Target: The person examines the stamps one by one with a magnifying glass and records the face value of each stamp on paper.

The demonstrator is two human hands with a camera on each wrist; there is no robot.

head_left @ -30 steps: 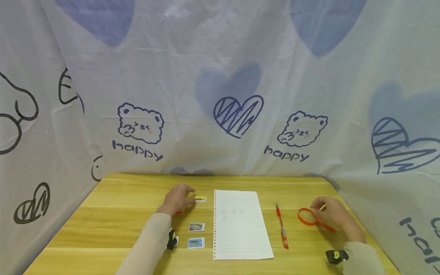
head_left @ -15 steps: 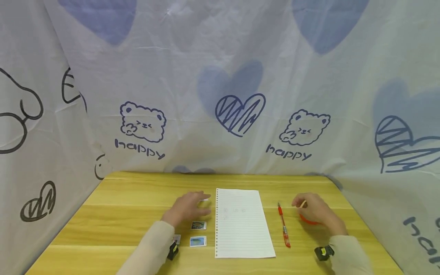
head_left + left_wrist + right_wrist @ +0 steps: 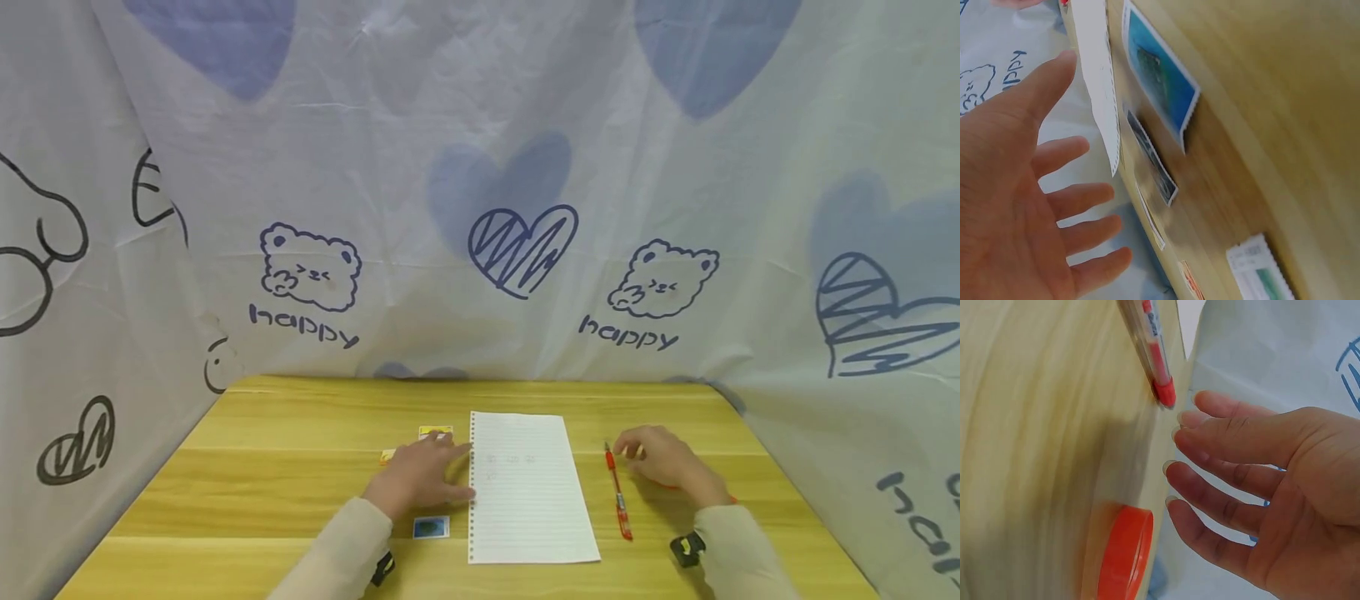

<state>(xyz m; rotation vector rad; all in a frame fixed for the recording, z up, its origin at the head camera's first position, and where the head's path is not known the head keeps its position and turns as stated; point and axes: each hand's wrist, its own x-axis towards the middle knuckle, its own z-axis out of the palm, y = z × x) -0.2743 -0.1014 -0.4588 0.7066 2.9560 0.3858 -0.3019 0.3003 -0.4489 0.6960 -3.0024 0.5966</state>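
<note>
My left hand (image 3: 422, 473) hovers with spread fingers over the small stamps, its fingertips at the left edge of a lined sheet of paper (image 3: 525, 517). Nothing is in its grasp in the left wrist view. Below the hand is a blue stamp (image 3: 431, 527); a yellow stamp (image 3: 436, 431) shows beyond its fingers. The left wrist view also has a dark stamp (image 3: 1149, 157) and a green-and-white stamp (image 3: 1259, 270). My right hand (image 3: 666, 460), fingers loosely bent and holding nothing, is beside a red pen (image 3: 617, 492). Under it lies a red magnifying glass (image 3: 1124, 556), mostly hidden in the head view.
The wooden table (image 3: 277, 483) ends at a pale cloth backdrop (image 3: 420, 333) printed with hearts and bears. Faint red marks show on the upper part of the paper. A partly covered yellow-orange stamp (image 3: 387, 456) lies left of the left hand.
My right hand has left the magnifying glass's handle and moved left to the pen. My left hand has shifted right and nearer, from the upper stamps to the paper's edge.
</note>
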